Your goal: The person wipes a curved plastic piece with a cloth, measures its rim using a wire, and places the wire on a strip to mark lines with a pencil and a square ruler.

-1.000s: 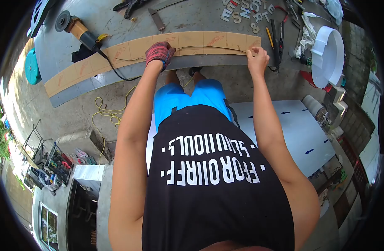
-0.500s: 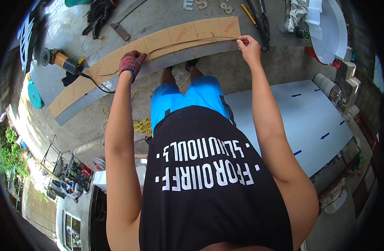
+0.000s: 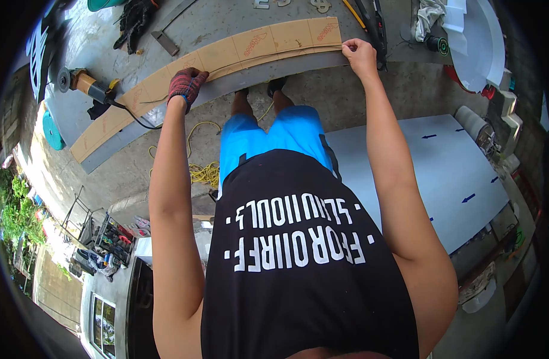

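Pinched in the fingertips of my bare right hand (image 3: 359, 55) is one end of a thin dark wire (image 3: 274, 58), just past the right end of a curved brown-papered strip (image 3: 250, 45). My left hand (image 3: 186, 85), in a red and black knit glove, is closed on the wire farther left, over the strip. Between my hands the wire runs in a shallow curve near the strip's lower edge. A loose tail of it shows left of the glove. Beneath the strip a grey sheet edge (image 3: 238, 84) sticks out towards me.
An angle grinder (image 3: 92, 90) with its black cable lies left of my gloved hand. On the table are a small metal square (image 3: 165, 43), a black glove (image 3: 134, 24) and a pencil (image 3: 353, 13). Yellow cord (image 3: 204, 173) lies on the floor; a pale sheet (image 3: 406, 161) is behind me.
The wire's right end has moved down relative to the strip, and its curve now follows the lower edge more closely. My right hand has shifted slightly right and up in view.
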`<state>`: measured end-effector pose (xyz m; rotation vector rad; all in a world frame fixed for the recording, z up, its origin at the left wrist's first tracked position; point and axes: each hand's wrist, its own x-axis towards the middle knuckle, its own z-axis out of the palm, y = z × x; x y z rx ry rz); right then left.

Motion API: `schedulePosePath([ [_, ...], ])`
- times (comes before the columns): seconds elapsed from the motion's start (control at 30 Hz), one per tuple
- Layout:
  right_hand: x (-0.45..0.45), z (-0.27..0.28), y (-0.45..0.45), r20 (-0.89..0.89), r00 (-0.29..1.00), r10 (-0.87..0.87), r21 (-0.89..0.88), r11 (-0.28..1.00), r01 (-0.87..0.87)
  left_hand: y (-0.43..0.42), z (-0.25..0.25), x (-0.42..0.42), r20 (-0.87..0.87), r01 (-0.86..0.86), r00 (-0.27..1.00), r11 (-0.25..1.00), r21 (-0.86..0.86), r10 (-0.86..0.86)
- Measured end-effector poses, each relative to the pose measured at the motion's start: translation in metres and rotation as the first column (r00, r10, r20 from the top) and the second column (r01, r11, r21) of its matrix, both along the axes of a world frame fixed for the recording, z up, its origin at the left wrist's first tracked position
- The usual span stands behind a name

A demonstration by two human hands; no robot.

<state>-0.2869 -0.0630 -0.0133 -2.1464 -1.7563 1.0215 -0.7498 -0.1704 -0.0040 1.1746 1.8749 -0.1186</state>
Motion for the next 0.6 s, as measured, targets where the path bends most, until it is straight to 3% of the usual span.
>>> schedulePosePath([
  [0.6, 0.012, -0.008, 0.01, 0.014, 0.999, 0.051, -0.028, 0.998, -0.05, 0.002, -0.001, 0.005, -0.009, 0.0, 1.0, 1.0, 0.009, 0.0],
])
